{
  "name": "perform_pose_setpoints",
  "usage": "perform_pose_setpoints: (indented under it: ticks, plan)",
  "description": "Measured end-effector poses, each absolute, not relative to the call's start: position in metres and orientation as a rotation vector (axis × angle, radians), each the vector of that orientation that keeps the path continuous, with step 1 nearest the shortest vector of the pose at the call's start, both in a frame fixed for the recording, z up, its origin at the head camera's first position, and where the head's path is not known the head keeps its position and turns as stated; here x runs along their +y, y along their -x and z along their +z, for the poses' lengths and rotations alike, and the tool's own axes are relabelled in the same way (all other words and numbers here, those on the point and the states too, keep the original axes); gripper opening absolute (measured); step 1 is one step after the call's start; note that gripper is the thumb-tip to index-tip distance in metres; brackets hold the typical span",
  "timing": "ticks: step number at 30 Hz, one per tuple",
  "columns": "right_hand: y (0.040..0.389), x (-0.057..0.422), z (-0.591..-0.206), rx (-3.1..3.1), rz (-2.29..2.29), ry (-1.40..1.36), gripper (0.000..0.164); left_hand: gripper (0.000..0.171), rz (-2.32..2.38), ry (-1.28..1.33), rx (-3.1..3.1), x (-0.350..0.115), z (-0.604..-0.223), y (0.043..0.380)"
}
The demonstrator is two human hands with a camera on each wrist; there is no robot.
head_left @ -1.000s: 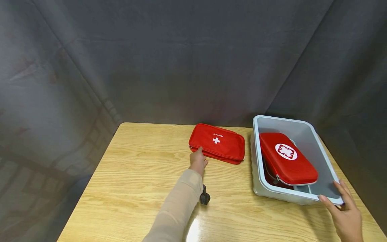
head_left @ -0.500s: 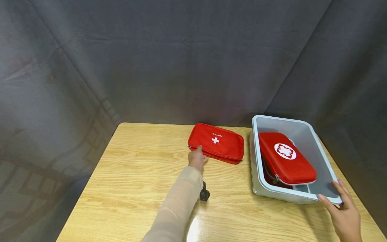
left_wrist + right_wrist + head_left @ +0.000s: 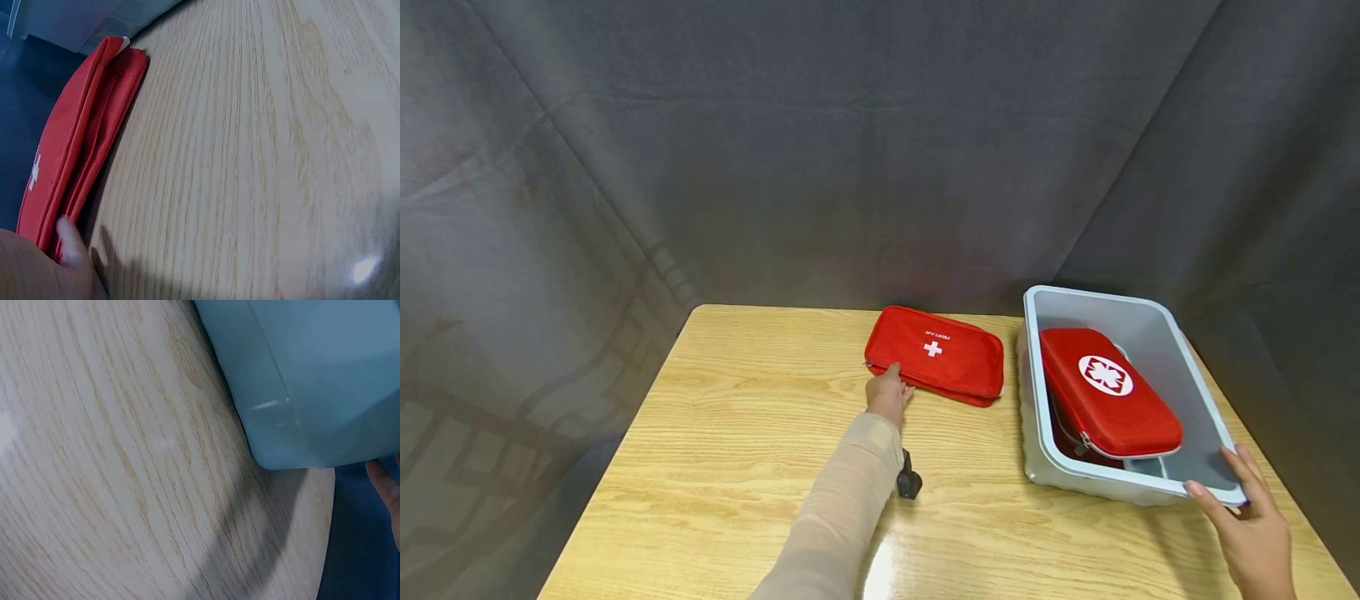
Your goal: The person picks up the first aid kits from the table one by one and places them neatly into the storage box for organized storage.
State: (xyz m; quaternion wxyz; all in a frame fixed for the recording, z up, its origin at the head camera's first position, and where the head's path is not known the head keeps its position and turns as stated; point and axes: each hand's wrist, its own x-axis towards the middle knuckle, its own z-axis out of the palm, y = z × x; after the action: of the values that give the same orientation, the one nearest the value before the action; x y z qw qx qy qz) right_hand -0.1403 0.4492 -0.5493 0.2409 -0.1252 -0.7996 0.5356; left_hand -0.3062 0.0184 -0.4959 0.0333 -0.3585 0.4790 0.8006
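Note:
A flat red first aid pouch (image 3: 951, 354) with a white cross lies on the table near its back edge. My left hand (image 3: 889, 393) holds the pouch's near left edge, with one finger on top. In the left wrist view the thumb (image 3: 74, 250) lies against the pouch's layered side, and the other fingers are mostly hidden. My right hand (image 3: 1255, 529) grips the near right corner of a grey plastic bin (image 3: 1037, 400), thumb and fingers spread around the rim. Inside the bin a red hard-shell first aid case (image 3: 1116, 400) with a white round emblem lies tilted.
A small black device (image 3: 908, 479) sticks out beside the left wrist, above the wooden table (image 3: 722, 467). Beneath the case, something dark red shows in the bin. Grey cloth (image 3: 865, 150) hangs behind the table and at both sides.

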Motion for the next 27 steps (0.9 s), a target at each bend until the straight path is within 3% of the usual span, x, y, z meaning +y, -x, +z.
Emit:
perform_pose_setpoints:
  ticks: [8,14,21,27]
  plan:
    - [0.1398,0.4503,-0.5499,-2.117,1.560,0.322,0.064,0.046,2.400,1.027,1.586,0.0176,-0.4928,0.2995]
    - [0.1392,0.4500,-0.5492,-2.104,1.580,0.318,0.063,0.037,2.385,1.034,1.592,0.0206,-0.4952,0.3022]
    - [0.1391,0.4505,-0.5492,-2.092,1.594,0.303,0.064,0.057,2.604,1.001,1.432,0.0238,-0.4978,0.3047]
    - [0.1391,0.4513,-0.5500,-2.077,1.626,0.280,0.064,0.059,2.736,1.010,1.336,0.0256,-0.4990,0.3085]
